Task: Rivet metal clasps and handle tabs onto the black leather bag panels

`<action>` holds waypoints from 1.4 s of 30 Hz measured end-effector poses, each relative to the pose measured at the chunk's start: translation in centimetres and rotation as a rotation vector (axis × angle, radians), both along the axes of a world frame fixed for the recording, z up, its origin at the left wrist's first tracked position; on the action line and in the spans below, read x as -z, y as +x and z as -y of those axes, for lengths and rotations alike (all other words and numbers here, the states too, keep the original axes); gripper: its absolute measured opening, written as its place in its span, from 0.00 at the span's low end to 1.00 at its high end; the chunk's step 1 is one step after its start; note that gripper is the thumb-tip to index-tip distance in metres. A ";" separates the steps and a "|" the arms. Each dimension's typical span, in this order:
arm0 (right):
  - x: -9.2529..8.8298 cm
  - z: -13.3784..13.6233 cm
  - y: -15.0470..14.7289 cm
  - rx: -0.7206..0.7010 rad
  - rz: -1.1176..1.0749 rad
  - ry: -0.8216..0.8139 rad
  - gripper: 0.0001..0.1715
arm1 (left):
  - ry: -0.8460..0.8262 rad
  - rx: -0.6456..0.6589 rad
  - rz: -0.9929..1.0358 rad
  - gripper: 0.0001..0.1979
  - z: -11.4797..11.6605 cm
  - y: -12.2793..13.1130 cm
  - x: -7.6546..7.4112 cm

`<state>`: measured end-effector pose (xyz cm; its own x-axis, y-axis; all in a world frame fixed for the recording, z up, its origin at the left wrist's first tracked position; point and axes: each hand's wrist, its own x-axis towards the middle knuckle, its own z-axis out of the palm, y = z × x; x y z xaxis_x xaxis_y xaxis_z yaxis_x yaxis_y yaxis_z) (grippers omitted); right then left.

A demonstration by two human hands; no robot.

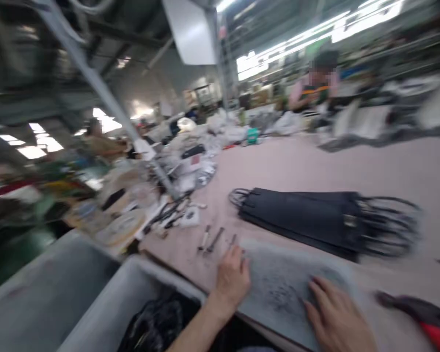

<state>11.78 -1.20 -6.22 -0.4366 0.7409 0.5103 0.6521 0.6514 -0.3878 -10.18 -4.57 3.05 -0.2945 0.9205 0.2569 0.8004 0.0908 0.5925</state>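
Note:
The picture is blurred by motion. My left hand (231,279) rests at the left edge of a grey speckled pad (278,286) on the pinkish table (315,166), fingers pointing away from me, holding nothing. My right hand (337,318) lies flat on the pad's right part, fingers spread. Just beyond the pad lies a stack of flat black pieces with black loops (315,217) at both ends. A few small metal tools (214,239) lie on the table just ahead of my left hand.
Grey bins (77,298) stand at my near left; one holds dark material (157,327). A red-and-black tool (425,318) lies at the right. Piles of white and black goods (190,151) crowd the table's far left. Other people (315,83) sit further back.

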 end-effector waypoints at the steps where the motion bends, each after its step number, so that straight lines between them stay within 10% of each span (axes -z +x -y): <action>1: -0.7 0.0 2.3 0.130 0.042 0.036 0.20 | 0.021 0.054 -0.013 0.12 -2.2 0.4 0.0; 8: -2.9 0.4 2.9 0.229 0.147 -0.043 0.23 | -0.076 0.272 -0.196 0.14 -14.5 3.0 0.3; 15: -4.4 0.7 3.1 0.219 0.093 -0.222 0.25 | -0.140 0.516 -0.350 0.27 -21.5 6.4 1.2; 31: -5.0 -0.3 3.4 0.171 0.053 -0.431 0.29 | -0.050 0.865 -0.441 0.36 -24.7 23.2 0.3; 39: -4.8 -1.0 3.7 0.132 0.115 -0.440 0.33 | -0.064 0.779 -0.293 0.07 -25.3 23.8 1.2; 42: -5.1 -0.8 3.7 0.133 0.102 -0.437 0.32 | 0.041 0.779 -0.203 0.12 -25.4 21.3 0.5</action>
<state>15.47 -0.37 -1.11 -0.3546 0.9299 0.0973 0.7682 0.3491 -0.5367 11.17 20.81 2.52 0.4839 0.8310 0.2745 0.7171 -0.5563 0.4199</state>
